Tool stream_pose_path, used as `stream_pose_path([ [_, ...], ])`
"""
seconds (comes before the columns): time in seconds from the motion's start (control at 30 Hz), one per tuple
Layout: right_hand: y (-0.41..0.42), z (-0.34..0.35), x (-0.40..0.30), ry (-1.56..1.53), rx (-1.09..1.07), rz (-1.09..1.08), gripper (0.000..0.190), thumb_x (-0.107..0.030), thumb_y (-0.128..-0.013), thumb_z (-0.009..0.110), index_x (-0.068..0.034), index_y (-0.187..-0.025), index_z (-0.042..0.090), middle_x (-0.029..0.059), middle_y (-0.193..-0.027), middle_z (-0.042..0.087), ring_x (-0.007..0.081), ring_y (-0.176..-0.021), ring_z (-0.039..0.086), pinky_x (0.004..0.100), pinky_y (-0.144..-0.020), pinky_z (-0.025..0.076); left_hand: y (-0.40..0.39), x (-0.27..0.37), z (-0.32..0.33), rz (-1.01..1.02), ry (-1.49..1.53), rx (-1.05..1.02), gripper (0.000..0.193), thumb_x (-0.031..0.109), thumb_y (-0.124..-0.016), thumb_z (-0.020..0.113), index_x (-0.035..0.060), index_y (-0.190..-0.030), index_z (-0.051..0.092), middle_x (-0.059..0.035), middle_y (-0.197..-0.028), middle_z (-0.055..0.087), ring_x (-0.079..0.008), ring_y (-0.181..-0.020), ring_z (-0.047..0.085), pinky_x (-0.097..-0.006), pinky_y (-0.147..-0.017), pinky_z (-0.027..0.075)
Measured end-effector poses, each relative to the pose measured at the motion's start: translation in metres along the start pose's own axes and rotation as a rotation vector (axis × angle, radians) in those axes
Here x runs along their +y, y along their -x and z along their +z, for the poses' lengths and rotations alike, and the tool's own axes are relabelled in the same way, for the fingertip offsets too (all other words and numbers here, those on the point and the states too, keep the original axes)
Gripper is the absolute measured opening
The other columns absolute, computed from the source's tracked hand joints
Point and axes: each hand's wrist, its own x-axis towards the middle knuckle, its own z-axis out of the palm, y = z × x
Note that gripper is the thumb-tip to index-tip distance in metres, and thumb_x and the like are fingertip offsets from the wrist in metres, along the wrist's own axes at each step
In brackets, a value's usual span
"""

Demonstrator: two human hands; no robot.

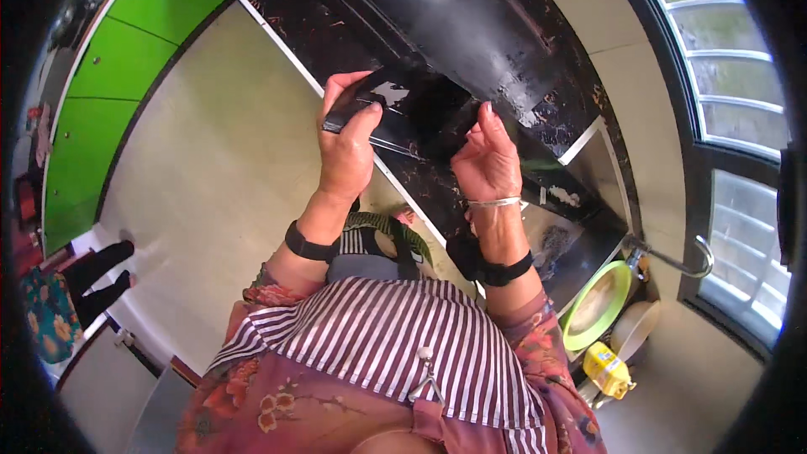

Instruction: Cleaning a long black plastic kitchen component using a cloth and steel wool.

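A glossy black object [394, 94], flat-sided with a pale reflection on its face, is held up in front of me above the edge of a dark, wet-looking stone countertop [296, 31]. Its exact kind cannot be told. My left hand [347, 151] grips its left end, thumb on the near face and fingers behind. At the right end, my right hand [488, 161] has its fingers curled at the object's edge and its thumb raised along it. Dark shading hides much of the object's right part.
At right, a sink [555, 233] has a curved metal tap [700, 258]. Beyond it stand a green-rimmed basin [596, 306], a pale bowl [635, 330] and a yellow packet [606, 369]. Green cabinets [101, 101] line the left; another person [69, 302] is at far left. A barred window [725, 50] is at right.
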Motion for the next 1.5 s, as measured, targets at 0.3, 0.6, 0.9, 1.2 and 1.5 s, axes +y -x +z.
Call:
stream_pose_path([
  [0.3, 0.001, -0.031, 0.006, -0.250, -0.051, 0.045, 0.022, -0.014, -0.088, 0.058, -0.007, -0.108, 0.059, 0.0051, -0.109, 0.063, 0.0184, -0.102, 0.058, 0.0331, -0.094, 0.042, 0.003, -0.001, 0.003, 0.050, -0.042, 0.031, 0.025, -0.002, -0.079, 0.048, 0.0019, -0.104, 0.050, -0.0051, -0.093, 0.056, -0.0099, -0.084, 0.052, -0.0237, -0.076, 0.043],
  [0.6, 0.010, -0.013, 0.013, 0.066, -0.162, -0.075, 0.019, -0.012, -0.088, 0.057, -0.006, -0.106, 0.060, 0.0033, -0.105, 0.063, 0.0195, -0.100, 0.058, 0.0340, -0.092, 0.043, 0.002, -0.002, 0.003, 0.050, -0.058, 0.071, 0.025, -0.003, -0.077, 0.050, 0.0020, -0.101, 0.051, -0.0029, -0.090, 0.056, -0.0071, -0.080, 0.050, -0.0213, -0.072, 0.041],
  [0.9, 0.008, -0.028, 0.009, 0.845, -0.115, -0.396, 0.026, -0.017, -0.088, 0.061, -0.007, -0.066, 0.052, -0.0069, -0.064, 0.046, 0.0037, -0.060, 0.036, 0.0218, -0.053, 0.029, 0.005, -0.002, 0.005, 0.075, -0.083, 0.077, 0.025, -0.003, -0.076, 0.050, 0.0025, -0.100, 0.052, -0.0030, -0.089, 0.057, -0.0073, -0.077, 0.050, -0.0219, -0.070, 0.042],
  [1.2, 0.007, -0.001, -0.007, 0.490, -0.121, -0.143, 0.014, -0.009, -0.083, 0.064, -0.006, -0.071, 0.058, -0.0030, -0.070, 0.058, 0.0055, -0.059, 0.047, 0.0213, -0.055, 0.036, 0.005, -0.002, 0.003, 0.058, -0.084, 0.033, 0.025, -0.003, -0.076, 0.049, 0.0021, -0.101, 0.051, -0.0043, -0.090, 0.057, -0.0080, -0.077, 0.051, -0.0228, -0.070, 0.043],
  [1.5, -0.009, -0.045, 0.000, -0.241, -0.409, 0.135, 0.017, -0.011, -0.085, 0.060, -0.003, -0.099, 0.061, 0.0057, -0.091, 0.066, 0.0143, -0.087, 0.061, 0.0348, -0.093, 0.041, 0.005, -0.001, -0.003, 0.054, -0.111, 0.014, 0.024, -0.002, -0.078, 0.051, 0.0018, -0.102, 0.050, -0.0039, -0.091, 0.057, -0.0078, -0.080, 0.051, -0.0217, -0.072, 0.042],
])
